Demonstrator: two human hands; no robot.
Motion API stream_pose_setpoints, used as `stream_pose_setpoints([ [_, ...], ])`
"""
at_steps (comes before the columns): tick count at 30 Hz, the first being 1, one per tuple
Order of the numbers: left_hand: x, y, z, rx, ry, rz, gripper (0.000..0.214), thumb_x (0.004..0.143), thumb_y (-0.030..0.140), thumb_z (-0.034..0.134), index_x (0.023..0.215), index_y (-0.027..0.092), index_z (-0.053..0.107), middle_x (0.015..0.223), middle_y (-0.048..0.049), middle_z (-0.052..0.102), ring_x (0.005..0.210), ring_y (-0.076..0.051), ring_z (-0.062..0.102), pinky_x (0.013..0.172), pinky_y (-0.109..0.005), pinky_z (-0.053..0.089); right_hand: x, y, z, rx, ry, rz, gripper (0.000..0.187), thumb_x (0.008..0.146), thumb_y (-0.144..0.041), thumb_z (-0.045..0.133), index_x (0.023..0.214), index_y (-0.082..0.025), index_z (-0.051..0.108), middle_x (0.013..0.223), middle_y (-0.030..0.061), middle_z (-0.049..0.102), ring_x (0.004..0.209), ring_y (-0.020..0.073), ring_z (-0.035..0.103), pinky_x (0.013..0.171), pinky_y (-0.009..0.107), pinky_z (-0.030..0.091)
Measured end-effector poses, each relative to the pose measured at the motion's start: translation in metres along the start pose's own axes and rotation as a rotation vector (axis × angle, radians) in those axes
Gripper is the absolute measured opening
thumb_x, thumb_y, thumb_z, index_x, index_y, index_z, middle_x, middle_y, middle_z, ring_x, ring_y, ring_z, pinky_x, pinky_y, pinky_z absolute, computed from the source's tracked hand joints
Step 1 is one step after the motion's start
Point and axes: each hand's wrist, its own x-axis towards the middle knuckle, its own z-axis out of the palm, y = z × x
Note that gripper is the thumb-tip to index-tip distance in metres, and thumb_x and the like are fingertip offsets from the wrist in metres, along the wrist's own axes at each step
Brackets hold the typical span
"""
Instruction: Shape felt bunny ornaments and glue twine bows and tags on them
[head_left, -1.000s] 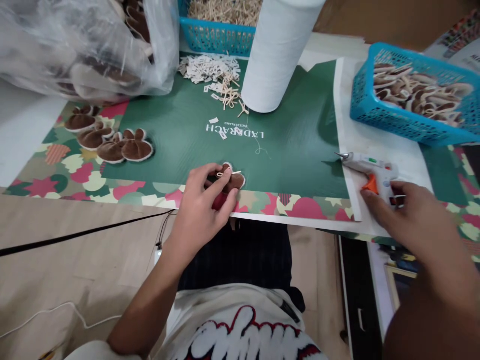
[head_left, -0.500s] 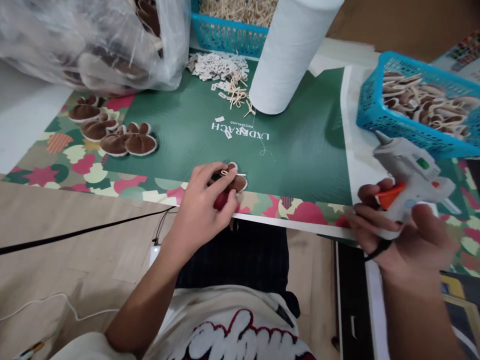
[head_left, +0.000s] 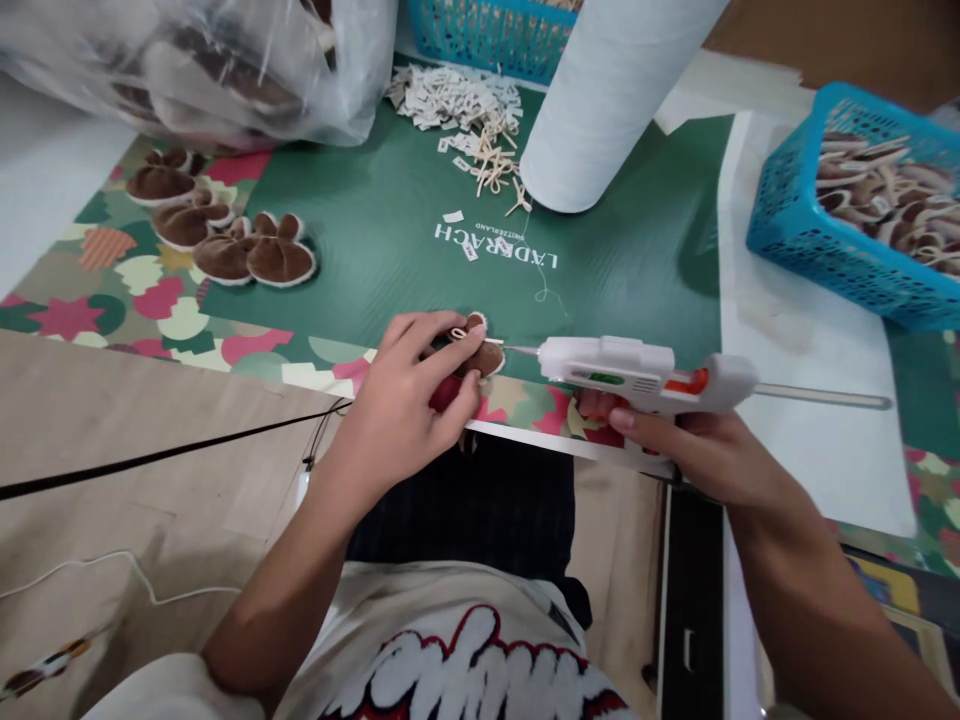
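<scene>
Near the table's front edge, my left hand (head_left: 397,400) is closed on a small brown plush bunny-head piece (head_left: 491,361) with a pale fuzzy rim. A thin beige cord bow (head_left: 459,334) lies across it under my fingers, which hide much of the plush. In my right hand (head_left: 701,450) is a white hot glue gun (head_left: 619,365), fingers wrapped round its handle. Its nozzle points left and reaches the plush beside the cord; whether it touches, I cannot tell. A glue stick (head_left: 825,396) sticks out of the gun's back.
Several brown plush pieces (head_left: 281,255) lie at the left. Behind are white labels (head_left: 457,98), loose cord bows (head_left: 495,165) and a large white roll (head_left: 592,130). A filled blue basket (head_left: 840,245) stands right, a plastic bag (head_left: 330,85) back left. Green printed sheeting (head_left: 360,250) covers the table.
My right hand has swung the glue gun left from beside the blue basket, bringing its nozzle to the plush piece. The left hand keeps its hold. The view has shifted slightly.
</scene>
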Motion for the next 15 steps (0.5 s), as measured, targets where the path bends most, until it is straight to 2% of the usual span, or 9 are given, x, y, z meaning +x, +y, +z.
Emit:
stream_pose_setpoints([
  [4,-0.0003,-0.0006,0.0013,0.014,0.009,-0.007,0.035,0.097,0.024,0.061,0.13,0.026,0.071,0.131,-0.0112,0.07,0.12,-0.03,0.064,0.107,-0.055,0.052,0.0017,-0.0046,-0.0014,-0.137,-0.003,0.038,0.027,0.089,-0.055,0.076,0.094,-0.028,0.081,0.089,0.0005,0.081,0.083,0.0254,0.076,0.076,0.037,0.064],
  [12,0.0007,-0.0004,0.0007,0.005,-0.006,-0.002,0.036,0.095,0.021,0.063,0.131,0.025,0.071,0.132,-0.0124,0.07,0.12,-0.031,0.064,0.106,-0.054,0.053,0.0042,-0.0095,0.0045,-0.155,0.0,0.041,0.032,0.088,-0.061,0.075,0.098,-0.031,0.08,0.096,-0.0013,0.081,0.092,0.0261,0.075,0.083,0.038,0.062],
  [15,0.0006,-0.0005,0.0011,0.004,0.002,-0.006,0.035,0.095,0.023,0.063,0.129,0.026,0.071,0.132,-0.0119,0.07,0.12,-0.031,0.065,0.107,-0.055,0.052,0.0044,-0.009,0.0051,-0.17,0.014,0.092,0.039,0.085,-0.066,0.076,0.098,-0.029,0.08,0.096,0.0005,0.081,0.092,0.0279,0.075,0.081,0.04,0.062],
])
